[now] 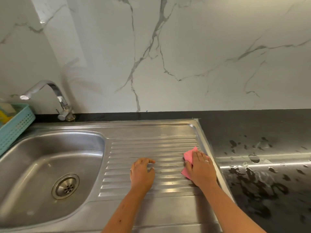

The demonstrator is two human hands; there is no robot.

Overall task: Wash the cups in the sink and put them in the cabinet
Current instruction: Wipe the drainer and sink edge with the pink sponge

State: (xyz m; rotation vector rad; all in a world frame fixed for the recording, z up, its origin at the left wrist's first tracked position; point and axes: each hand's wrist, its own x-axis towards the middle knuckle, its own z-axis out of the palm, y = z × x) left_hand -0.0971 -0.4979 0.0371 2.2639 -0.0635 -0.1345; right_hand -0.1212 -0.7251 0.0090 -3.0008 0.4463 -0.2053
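Observation:
The steel sink basin (42,158) holds no cups, only its drain (66,186). My right hand (201,169) lies flat on a pink cloth (189,156), pressing it onto the right side of the ribbed drainboard (151,145). My left hand (143,172) rests on the ribs in the middle of the drainboard, fingers apart and holding nothing. No cup and no cabinet are in view.
A chrome tap (50,95) stands behind the basin. A teal plastic basket (15,126) with sponges sits at the far left edge. The black counter (260,148) to the right of the drainboard is wet with water patches. A marble wall rises behind.

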